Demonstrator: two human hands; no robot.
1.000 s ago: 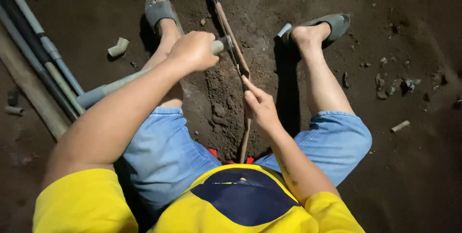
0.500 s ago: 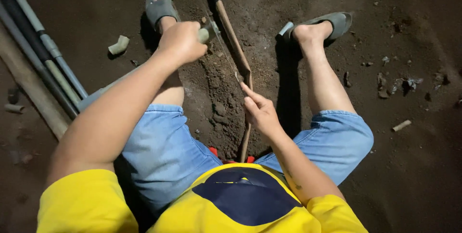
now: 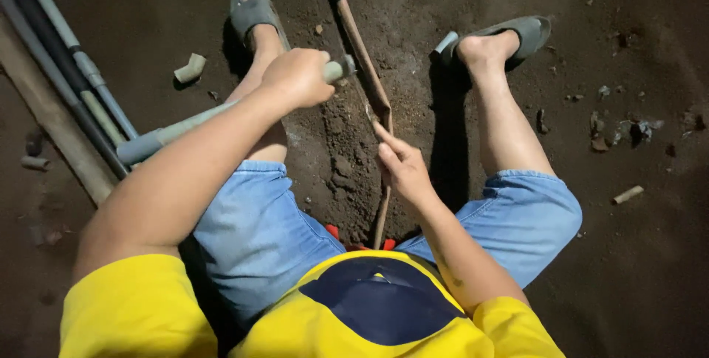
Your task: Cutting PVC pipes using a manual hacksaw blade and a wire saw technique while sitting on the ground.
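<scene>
— What do you see looking down from the head camera?

— A person sits over a little trench dug in brown dirt. A long, dirty brown pipe lies along the trench between their two feet.

— What is the left hand doing?

— The left hand is shut tight around a short grey pipe. It holds the pipe near its far end. The tip of the grey pipe pokes out past the fist, very near the brown pipe. I can't tell if the two touch.

— And the right hand?

— The right hand rests on the brown pipe lower down. Its fingers are stretched out and a bit apart, pressing on the pipe, not wrapped around it.

— What else is around?

— Grey sandals are on both feet. A bunch of long pipes lies on the ground at the left. A small pipe elbow sits near the left foot. Little bits of rubble lie on the right.
</scene>
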